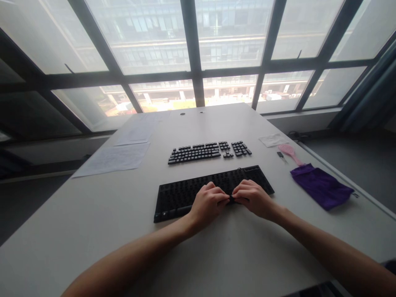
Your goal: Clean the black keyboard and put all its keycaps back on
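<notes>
A black keyboard (182, 194) lies in front of me on the white table, most of its keycaps off. Over its near edge, right of the middle, my left hand (209, 200) and my right hand (252, 197) meet fingertip to fingertip. Both pinch a small black keycap (231, 199) between them. Whether the keycap touches the keyboard is hidden by my fingers. Beyond the keyboard, loose black keycaps (194, 153) are laid out in keyboard order, with a number block (241, 148) at their right.
To the right lie a purple cloth pouch (320, 185), a pink brush (290, 152), a small keycap puller (281, 156) and a white wipe (274, 140). Paper sheets (113, 159) cover part of the table's left side. Large windows stand behind the table.
</notes>
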`<state>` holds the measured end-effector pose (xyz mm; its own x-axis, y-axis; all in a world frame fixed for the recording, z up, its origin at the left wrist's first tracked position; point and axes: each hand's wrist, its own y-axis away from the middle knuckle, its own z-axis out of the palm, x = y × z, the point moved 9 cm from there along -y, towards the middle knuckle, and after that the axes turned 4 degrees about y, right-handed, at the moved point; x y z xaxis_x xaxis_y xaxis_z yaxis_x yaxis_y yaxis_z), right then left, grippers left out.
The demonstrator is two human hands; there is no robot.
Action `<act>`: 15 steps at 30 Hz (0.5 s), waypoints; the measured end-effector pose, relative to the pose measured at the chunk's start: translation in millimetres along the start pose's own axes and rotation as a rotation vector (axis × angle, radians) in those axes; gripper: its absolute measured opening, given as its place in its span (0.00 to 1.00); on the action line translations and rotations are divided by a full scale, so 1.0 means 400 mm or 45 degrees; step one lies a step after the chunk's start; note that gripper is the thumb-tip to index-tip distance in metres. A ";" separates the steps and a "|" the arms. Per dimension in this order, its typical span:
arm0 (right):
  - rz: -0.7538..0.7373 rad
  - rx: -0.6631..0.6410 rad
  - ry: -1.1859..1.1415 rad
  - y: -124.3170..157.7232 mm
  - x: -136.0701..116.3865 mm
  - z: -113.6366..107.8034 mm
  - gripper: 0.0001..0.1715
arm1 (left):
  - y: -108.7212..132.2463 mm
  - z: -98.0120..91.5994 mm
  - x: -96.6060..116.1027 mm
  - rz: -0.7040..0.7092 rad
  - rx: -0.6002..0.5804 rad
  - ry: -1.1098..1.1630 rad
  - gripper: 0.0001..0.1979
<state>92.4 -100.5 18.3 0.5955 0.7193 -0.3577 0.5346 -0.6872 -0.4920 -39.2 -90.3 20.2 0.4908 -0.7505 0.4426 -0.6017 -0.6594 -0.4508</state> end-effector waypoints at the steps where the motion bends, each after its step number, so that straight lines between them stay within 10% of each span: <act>1: -0.011 -0.005 0.015 0.000 -0.003 0.002 0.10 | 0.001 0.001 0.003 0.015 -0.003 -0.027 0.06; 15: 0.073 -0.127 0.081 -0.001 -0.008 -0.006 0.05 | 0.014 0.003 0.055 0.187 -0.099 -0.377 0.10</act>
<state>91.6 -102.7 21.6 0.6617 0.6730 -0.3304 0.5539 -0.7359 -0.3894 -30.7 -110.6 26.6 0.5500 -0.8254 0.1275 -0.7203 -0.5461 -0.4276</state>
